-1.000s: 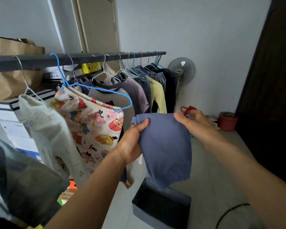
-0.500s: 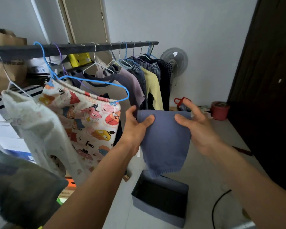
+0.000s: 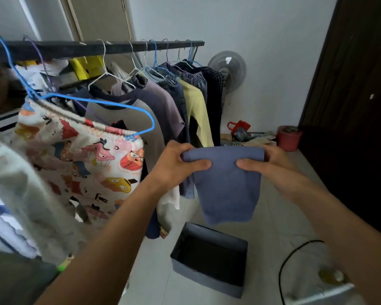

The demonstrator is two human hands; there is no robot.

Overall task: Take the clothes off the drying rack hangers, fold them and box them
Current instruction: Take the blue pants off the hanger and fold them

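Blue garment (image 3: 226, 183) now folded, hanging lengthwise

Since a second ago the blue garment (image 3: 227, 183) has been folded narrower: its top edge now runs as a doubled roll between the hands. The left hand (image 3: 176, 164), earlier pinching one corner with fingers spread, now curls over the roll's 9 o'clock end, thumb laid across the front. The right hand (image 3: 271, 164) has closed on the 3 o'clock end likewise. The hanging cloth looks shorter, perhaps halved, though motion blur clouds its hem.
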